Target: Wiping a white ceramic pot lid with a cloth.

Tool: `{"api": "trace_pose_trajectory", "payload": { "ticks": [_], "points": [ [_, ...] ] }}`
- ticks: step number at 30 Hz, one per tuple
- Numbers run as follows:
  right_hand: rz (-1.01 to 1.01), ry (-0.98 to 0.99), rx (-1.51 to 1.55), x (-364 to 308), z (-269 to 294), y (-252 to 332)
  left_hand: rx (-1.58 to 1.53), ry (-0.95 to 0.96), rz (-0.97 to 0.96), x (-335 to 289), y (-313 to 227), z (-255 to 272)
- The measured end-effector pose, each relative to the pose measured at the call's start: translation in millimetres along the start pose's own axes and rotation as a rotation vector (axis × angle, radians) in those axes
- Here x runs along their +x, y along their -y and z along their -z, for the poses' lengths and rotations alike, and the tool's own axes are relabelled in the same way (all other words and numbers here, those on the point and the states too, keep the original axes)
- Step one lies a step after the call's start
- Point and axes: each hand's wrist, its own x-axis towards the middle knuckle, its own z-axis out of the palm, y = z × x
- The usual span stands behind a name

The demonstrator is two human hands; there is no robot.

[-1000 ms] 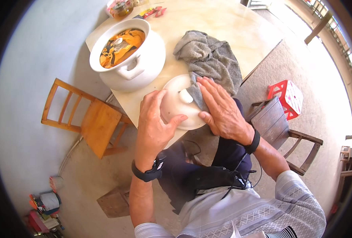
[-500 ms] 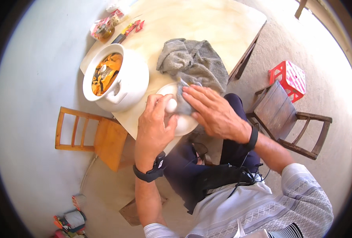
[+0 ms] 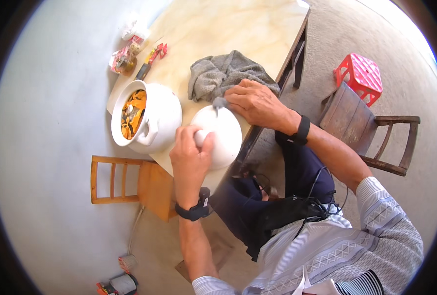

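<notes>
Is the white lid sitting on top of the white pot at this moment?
No, the white lid lies on the table beside the open white pot, with the left hand gripping its knob.

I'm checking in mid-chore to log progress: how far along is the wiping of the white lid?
Done: the lid is off the white pot, which stands open with orange contents showing. In hand: the left hand has a grip on the lid's knob while the right hand presses the grey cloth at the lid's far rim. Left: setting the lid on the pot. How clean the lid is cannot be told.
</notes>
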Motion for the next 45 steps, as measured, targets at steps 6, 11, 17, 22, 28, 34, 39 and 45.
{"api": "trace_pose_trajectory", "payload": {
  "ticks": [6, 11, 17, 22, 28, 34, 39, 45],
  "points": [
    [-0.160, 0.023, 0.001, -5.2, -0.3, 0.9, -0.736, -0.138, 0.454, -10.3, -25.0, 29.7],
    [-0.371, -0.124, 0.197, 0.2, -4.4, 15.2, -1.239, -0.178, 0.500, -65.3, 22.9, 1.5],
    [-0.727, -0.118, 0.701, 10.0, 1.5, 30.4, -1.557, -0.213, 0.642, -85.0, 43.6, -27.6],
    [-0.757, -0.080, 0.829, 21.7, 16.7, 51.5, -1.595, -0.151, 0.700, -75.9, 39.7, -34.5],
    [-0.715, 0.086, 1.114, 34.1, 14.2, 98.5, -1.576, -0.094, 0.682, -66.6, 30.9, -31.7],
    [-0.357, 0.129, 0.929, 14.8, -6.9, 98.4, -1.547, -0.034, 0.581, -65.9, 38.1, -32.7],
    [-0.228, 0.203, 0.728, 6.0, 1.5, 96.2, -1.611, -0.058, 0.582, -50.8, 15.4, -16.2],
    [-0.150, 0.298, 0.638, 1.4, 14.9, 91.4, -1.490, 0.073, 0.556, -56.7, 9.1, -9.3]
  ]
}}
